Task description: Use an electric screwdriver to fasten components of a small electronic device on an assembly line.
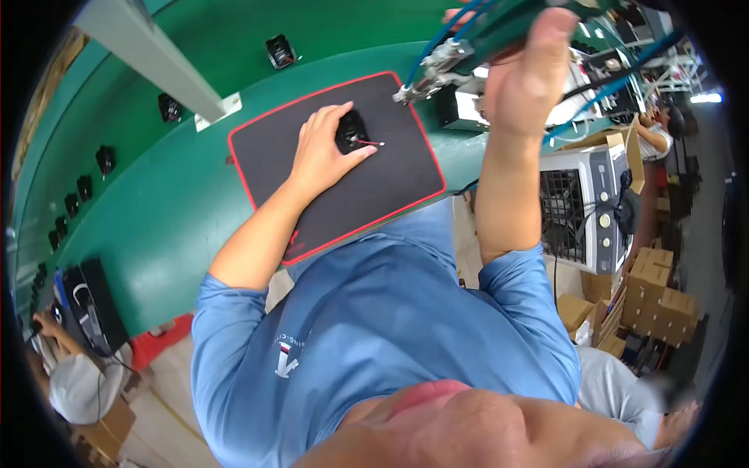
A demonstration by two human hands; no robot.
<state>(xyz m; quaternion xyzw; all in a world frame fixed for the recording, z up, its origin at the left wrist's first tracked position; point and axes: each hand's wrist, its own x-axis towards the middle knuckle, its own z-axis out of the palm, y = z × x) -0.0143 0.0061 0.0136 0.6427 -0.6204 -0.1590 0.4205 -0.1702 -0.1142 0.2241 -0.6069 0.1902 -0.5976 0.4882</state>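
My left hand (318, 152) rests on a dark mat (351, 199) with a red border. Its fingers and thumb curve around the left side of a small black part (353, 129). A short red wire with a pale tip sticks out from that part to the right. My right hand (527, 86) is raised at the upper right, thumb up, beside a dark green shape (503, 35); its fingers are hidden, so I cannot make out whether it grips anything. Close by, a metal clamp-like fitting (437, 70) with blue hoses hangs over the mat's far right corner.
The mat lies on a curved green table (168, 234). Several black parts (279, 51) stand along the green strip beyond, past a grey post (156, 58). An air cooler (585, 207) and cardboard boxes (655, 296) are at right. A co-worker (78, 382) sits at far left.
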